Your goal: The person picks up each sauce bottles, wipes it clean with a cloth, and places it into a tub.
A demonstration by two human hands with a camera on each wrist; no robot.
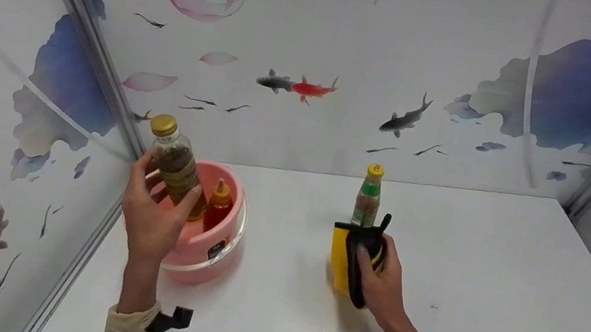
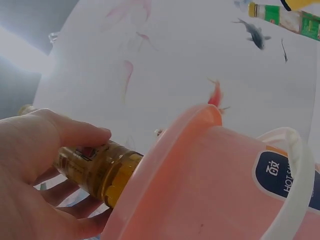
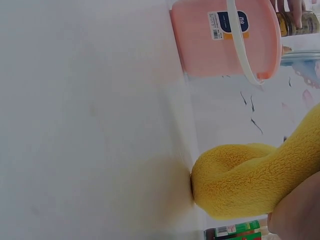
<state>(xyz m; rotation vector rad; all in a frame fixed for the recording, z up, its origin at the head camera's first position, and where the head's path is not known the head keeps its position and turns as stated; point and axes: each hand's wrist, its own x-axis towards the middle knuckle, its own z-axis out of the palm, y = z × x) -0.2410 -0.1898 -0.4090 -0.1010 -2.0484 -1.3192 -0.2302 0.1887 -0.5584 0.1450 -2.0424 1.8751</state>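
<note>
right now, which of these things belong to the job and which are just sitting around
Likely in the job:
gold-capped bottle, held by the left hand
pink bucket
squeeze bottle, inside the bucket
black-and-yellow item, held by the right hand

Seemingly just sitting around:
green-necked bottle, apparently ungripped

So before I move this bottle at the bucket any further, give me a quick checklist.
1. Left hand gripping the gold-capped bottle: ok, fingers and thumb around it.
2. Cap on that bottle: ok.
3. Bottle's base resting on the bottom of the pink bucket: cannot tell, the bucket's wall hides it.
4. Bucket's white handle out of the mouth: ok, it hangs outside.
5. Right hand free to steady the bucket: not ok, it's holding the yellow and black item.
</note>
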